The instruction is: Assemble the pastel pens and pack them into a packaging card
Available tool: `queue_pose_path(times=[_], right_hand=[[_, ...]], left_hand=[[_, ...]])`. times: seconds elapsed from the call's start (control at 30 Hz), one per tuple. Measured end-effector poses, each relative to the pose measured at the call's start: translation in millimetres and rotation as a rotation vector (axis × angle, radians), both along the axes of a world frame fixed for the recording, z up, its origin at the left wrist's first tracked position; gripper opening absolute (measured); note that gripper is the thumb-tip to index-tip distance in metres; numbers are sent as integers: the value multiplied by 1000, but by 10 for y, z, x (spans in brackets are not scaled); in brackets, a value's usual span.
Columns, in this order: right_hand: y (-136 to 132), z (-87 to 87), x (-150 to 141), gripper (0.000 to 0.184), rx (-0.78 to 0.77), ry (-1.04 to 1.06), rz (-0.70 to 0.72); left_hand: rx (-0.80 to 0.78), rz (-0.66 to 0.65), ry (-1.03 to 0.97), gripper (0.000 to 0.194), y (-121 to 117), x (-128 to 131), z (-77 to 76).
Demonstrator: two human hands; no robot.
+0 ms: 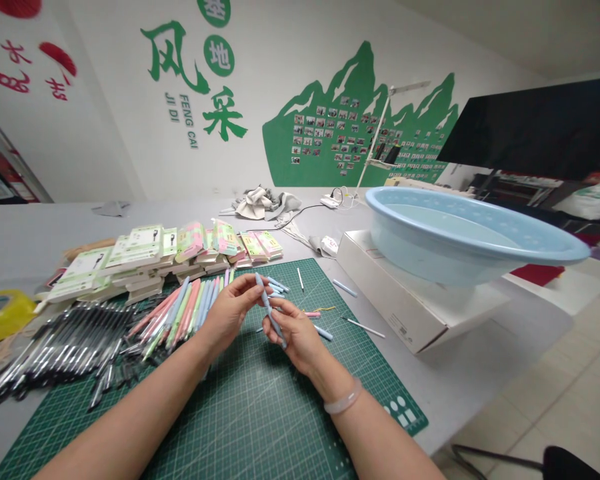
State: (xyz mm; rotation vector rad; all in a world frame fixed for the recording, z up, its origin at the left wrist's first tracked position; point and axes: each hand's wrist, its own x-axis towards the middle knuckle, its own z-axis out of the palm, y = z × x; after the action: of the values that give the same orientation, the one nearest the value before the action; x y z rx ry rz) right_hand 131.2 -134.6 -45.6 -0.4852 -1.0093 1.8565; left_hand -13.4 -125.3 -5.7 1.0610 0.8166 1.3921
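Note:
Both my hands hold one pale blue pen barrel (pixel 270 312) above the green cutting mat (pixel 260 413). My left hand (pixel 230 310) pinches its upper end with curled fingers. My right hand (pixel 295 333) wraps its fingers round the lower part; a pale bracelet (pixel 344 401) sits on that wrist. Just left of my hands lies a row of pastel pen barrels (pixel 185 310), pink, green and blue. A few loose blue caps and thin white refills (pixel 363 327) lie on the mat and table to the right.
A heap of black pen parts (pixel 60 353) lies at the left. Stacked packets (pixel 145 257) stand behind the mat. A light blue basin (pixel 460 233) rests on a white box (pixel 405 293) at the right. Yellow tape (pixel 0 313) sits far left. Cloth and cables lie at the back.

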Motion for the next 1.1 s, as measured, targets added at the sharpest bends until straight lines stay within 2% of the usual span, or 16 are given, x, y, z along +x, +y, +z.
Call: queue_pose_path(times=[0.47, 0.63, 0.83, 0.9, 0.93, 1.07, 1.1], right_hand=[[6, 22, 15, 32, 23, -7, -24], [22, 12, 22, 30, 19, -8, -38], [23, 5, 27, 26, 34, -19, -33], [36, 4, 41, 24, 34, -16, -32], [48, 6, 54, 24, 35, -14, -37], [124, 22, 143, 21, 49, -11, -123], [144, 25, 167, 20, 54, -18, -154]], left_hand=[[5, 47, -72, 24, 66, -12, 171], [25, 73, -170, 24, 125, -48, 285], [44, 151, -225, 27, 250, -217, 443], [29, 183, -110, 28, 268, -280, 402], [11, 170, 15, 28, 267, -303, 346], [-27, -10, 701, 19, 188, -308, -61], [19, 11, 817, 17, 157, -289, -174]])
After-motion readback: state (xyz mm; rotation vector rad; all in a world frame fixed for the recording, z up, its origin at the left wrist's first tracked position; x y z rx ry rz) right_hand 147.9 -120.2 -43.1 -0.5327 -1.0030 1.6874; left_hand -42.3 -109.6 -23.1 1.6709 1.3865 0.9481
